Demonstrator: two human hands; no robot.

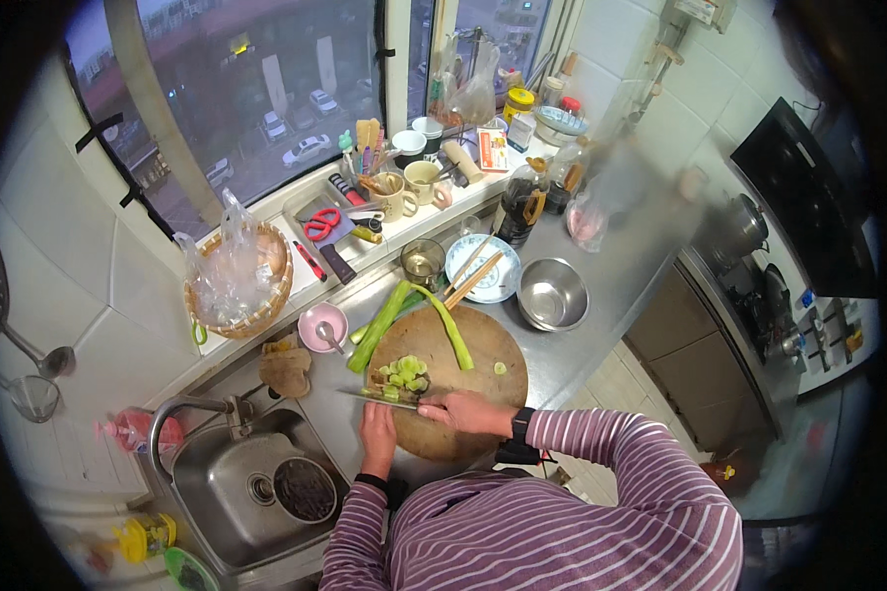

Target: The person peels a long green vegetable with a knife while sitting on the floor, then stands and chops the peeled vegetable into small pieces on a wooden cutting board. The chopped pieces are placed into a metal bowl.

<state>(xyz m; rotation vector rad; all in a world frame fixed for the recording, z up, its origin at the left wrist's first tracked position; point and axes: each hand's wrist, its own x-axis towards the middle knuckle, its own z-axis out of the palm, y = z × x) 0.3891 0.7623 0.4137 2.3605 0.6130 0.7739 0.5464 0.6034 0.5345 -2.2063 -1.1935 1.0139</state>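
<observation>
My right hand (464,411) grips a kitchen knife (378,399), its blade pointing left across a round wooden cutting board (488,343). My left hand (378,436) is at the board's left edge, fingertips close against the near side of the blade; whether they hold a piece cannot be seen. Just beyond the blade lies a pile of pale green vegetable slices (406,369). Long green stalks (378,329) rest across the board's far left edge, and one bent stalk (452,329) reaches onto the wood. A single slice (500,368) sits apart at the right.
Left is a steel sink (214,510) holding a bowl of dark pieces (305,490). Behind the board stand a pink bowl with a spoon (322,326), a glass cup (423,263), a patterned plate with chopsticks (480,255) and a steel bowl (553,294). Red scissors (322,224) lie on the windowsill.
</observation>
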